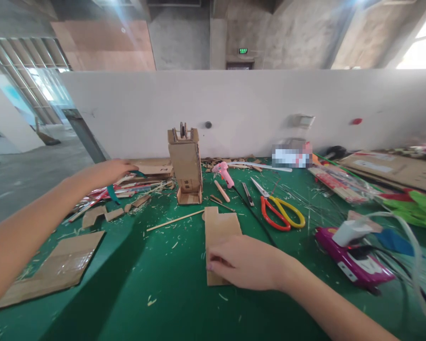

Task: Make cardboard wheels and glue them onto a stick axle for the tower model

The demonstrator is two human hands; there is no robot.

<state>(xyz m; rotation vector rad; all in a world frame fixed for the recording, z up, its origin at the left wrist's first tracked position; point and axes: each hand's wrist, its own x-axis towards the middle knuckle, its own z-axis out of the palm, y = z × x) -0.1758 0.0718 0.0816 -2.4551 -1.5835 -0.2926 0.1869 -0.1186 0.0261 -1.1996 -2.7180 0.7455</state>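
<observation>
My left hand [122,170] reaches over the pile of sticks and cardboard at the left back. A teal strip [112,194] hangs below it and shows again near the fingertips; how the fingers hold it is too small to tell. My right hand [234,260] rests on a notched cardboard piece [215,232] in front, its fingers curled at the piece's left edge. Behind that piece stands an upright cardboard tower [186,166] with small wheels on top. A thin wooden stick [175,220] lies left of the notched piece.
Beyond the right hand lie a pink glue gun [224,174], a utility knife [247,194] and red-and-yellow scissors [280,213]. A purple power strip [353,260] with cables sits at the right. Flat cardboard [69,260] lies at the left. A white partition [241,109] closes the back.
</observation>
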